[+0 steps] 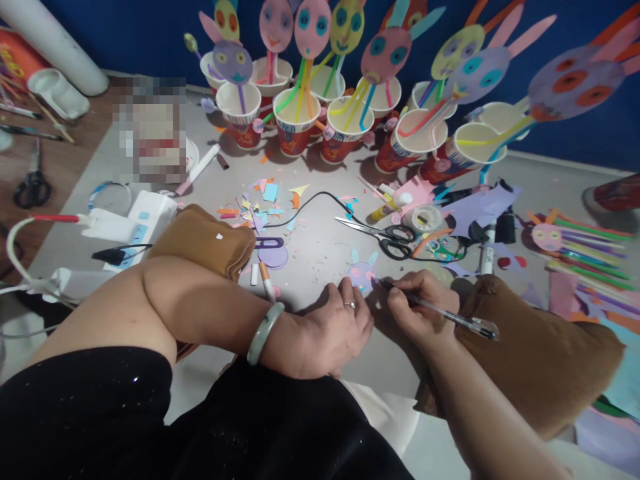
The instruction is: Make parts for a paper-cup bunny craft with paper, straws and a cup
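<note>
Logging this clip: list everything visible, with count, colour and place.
Rabbit face: one, pale purple, front centre.
Pen: one, clear and black, right hand.
Cups: about a dozen, mainly red, back.
Large paper faces: about ten, multicoloured, above cups.
Loose straws: several, multicoloured, right.
Paper scraps: many, multicoloured, scattered.
Scissors: two, black-handled, centre, far left.
Markers: several, mostly white, both sides.
Power strip: one, white, left.
Cushion-like things: two, brown, left and right.
Table: one, grey, beneath.
Wall: one, blue, behind.
Blurred patch: one, upper left, contents hidden.
Bracelet: one, pale green, left wrist.
Ring: one, silvery, left hand.
Left hand: one, bare, beside rabbit face.
Right hand: one, bare, holding pen.
</note>
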